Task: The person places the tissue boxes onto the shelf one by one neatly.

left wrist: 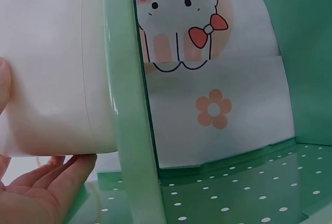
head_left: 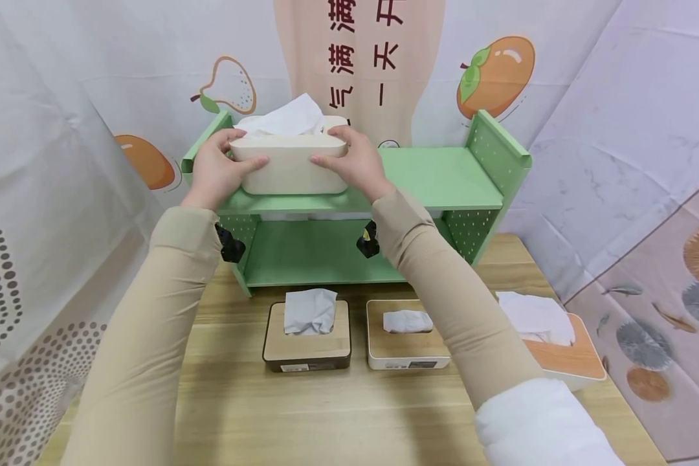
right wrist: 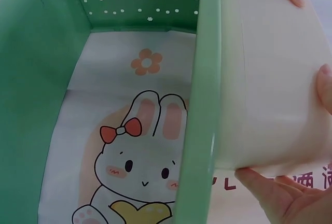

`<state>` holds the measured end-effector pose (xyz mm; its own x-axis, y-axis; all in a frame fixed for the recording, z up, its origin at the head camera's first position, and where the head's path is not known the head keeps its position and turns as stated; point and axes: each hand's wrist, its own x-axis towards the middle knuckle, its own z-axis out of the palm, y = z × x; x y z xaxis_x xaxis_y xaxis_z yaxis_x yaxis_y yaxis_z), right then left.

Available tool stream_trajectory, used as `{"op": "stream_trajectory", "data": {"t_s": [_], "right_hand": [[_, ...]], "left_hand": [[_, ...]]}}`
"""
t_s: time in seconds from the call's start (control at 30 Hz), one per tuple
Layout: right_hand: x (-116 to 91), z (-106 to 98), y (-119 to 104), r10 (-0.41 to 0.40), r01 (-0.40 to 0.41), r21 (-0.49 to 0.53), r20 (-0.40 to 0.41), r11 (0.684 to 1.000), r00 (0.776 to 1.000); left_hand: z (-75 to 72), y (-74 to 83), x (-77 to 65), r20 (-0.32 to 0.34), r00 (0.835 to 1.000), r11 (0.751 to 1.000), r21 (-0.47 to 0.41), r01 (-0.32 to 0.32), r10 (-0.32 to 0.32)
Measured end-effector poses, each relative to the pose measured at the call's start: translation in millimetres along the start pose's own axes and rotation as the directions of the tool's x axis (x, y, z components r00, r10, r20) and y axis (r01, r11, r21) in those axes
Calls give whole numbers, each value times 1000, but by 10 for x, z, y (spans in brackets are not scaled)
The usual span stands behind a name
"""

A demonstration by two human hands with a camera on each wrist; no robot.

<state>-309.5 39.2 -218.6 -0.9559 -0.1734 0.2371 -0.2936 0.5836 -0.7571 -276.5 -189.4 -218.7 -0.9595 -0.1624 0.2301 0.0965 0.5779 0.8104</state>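
A cream tissue box (head_left: 294, 167) with a white tissue (head_left: 291, 118) poking out of its top sits at the left of the green rack's upper shelf (head_left: 443, 178). My left hand (head_left: 220, 165) grips its left end, thumb across the front face. At the opposite end my right hand (head_left: 355, 158) holds it the same way. In the left wrist view, fingers of the left hand (left wrist: 44, 190) lie against the box's end. The right wrist view shows the box (right wrist: 275, 79) at the shelf's front edge, with the right hand (right wrist: 282, 195) against it.
On the wooden table stand a dark-sided tissue box (head_left: 309, 346), a white-sided one (head_left: 404, 343) and, farther right, one with an orange-brown lid (head_left: 576, 346). The rack has a lower shelf (head_left: 314, 252) and raised perforated side panels (head_left: 498, 145). Printed cloth (head_left: 559, 77) hangs behind.
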Motion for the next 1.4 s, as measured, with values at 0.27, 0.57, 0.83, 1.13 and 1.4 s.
{"op": "stream_trajectory", "data": {"t_s": [0.27,0.57,0.83,1.13,1.4], "right_hand": [[54,12,-13,10,-10,39,6,999,1000],[125,10,44,6,-8,77,22,997,1000],[154,-38,87,-12,3,96,85,995,996],[123,-43,113,-46,34,104,118,994,992],[121,12,104,-49,43,97,58,994,997]], "left_hand": [[3,-1,52,4,1000,1000,-11,7,-7],[2,13,70,3,1000,1000,-11,-11,12],[9,-18,91,1,1000,1000,12,-18,18],[15,-13,63,26,999,999,28,-39,39],[15,4,73,0,999,996,81,-45,45]]}}
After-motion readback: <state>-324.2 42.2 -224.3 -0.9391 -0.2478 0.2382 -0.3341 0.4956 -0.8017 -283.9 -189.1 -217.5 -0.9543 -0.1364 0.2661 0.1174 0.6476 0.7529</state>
